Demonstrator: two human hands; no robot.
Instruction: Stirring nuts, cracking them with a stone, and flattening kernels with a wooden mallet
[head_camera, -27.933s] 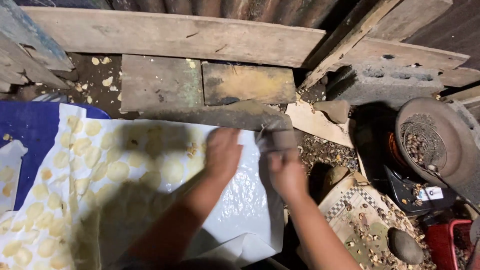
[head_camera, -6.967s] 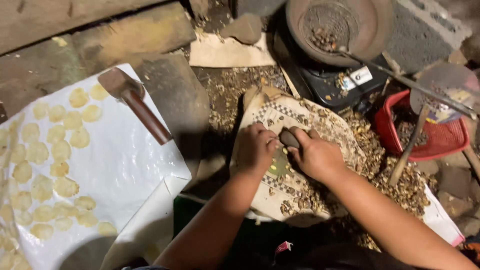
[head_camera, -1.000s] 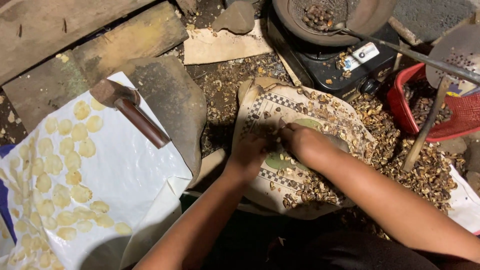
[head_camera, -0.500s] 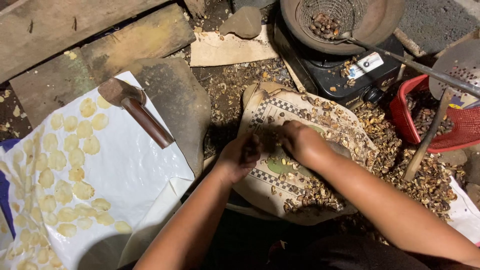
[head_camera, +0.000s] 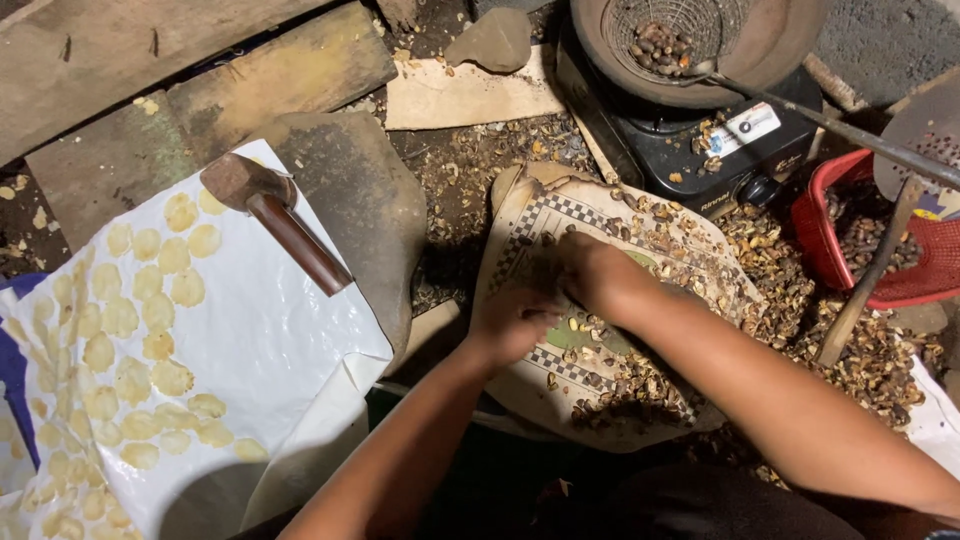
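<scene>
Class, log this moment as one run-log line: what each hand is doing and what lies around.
left hand: on patterned mat | right hand: among nut shells | mallet: on white sheet | stove: behind

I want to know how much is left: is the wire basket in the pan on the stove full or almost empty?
Almost empty. The wire basket holds only a small heap of dark nuts; bare mesh shows around them.

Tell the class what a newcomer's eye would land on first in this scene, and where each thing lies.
At the centre, the left hand and right hand meet over a patterned mat littered with shell bits. To the left, a white sheet carries rows of pale flattened discs, with a wooden-handled mallet lying at its top edge. Top right, a wire basket of dark nuts sits in a pan on a black stove, beside a red basket.
</scene>
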